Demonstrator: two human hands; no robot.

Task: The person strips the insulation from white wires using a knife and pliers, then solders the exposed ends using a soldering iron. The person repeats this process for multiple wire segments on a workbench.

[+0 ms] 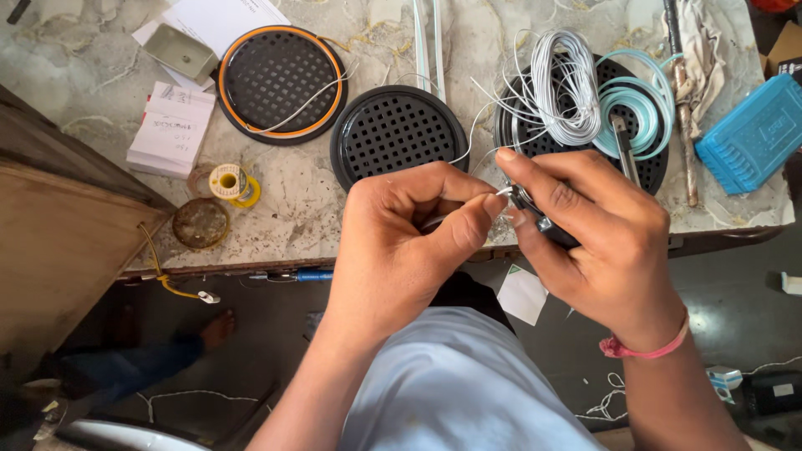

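Note:
My left hand and my right hand meet just in front of the marble table's edge. My left thumb and forefinger pinch the end of a thin white wire. My right hand grips a small dark tool or part, mostly hidden by the fingers, and touches the same wire end. The wire runs back toward a coil of white wire lying on a black round perforated grille, beside a coil of light blue wire.
Two more round grilles lie on the table, one black, one with an orange rim. A small solder spool, a round tin, paper slips, a metal box, a blue plastic case and a rag surround them.

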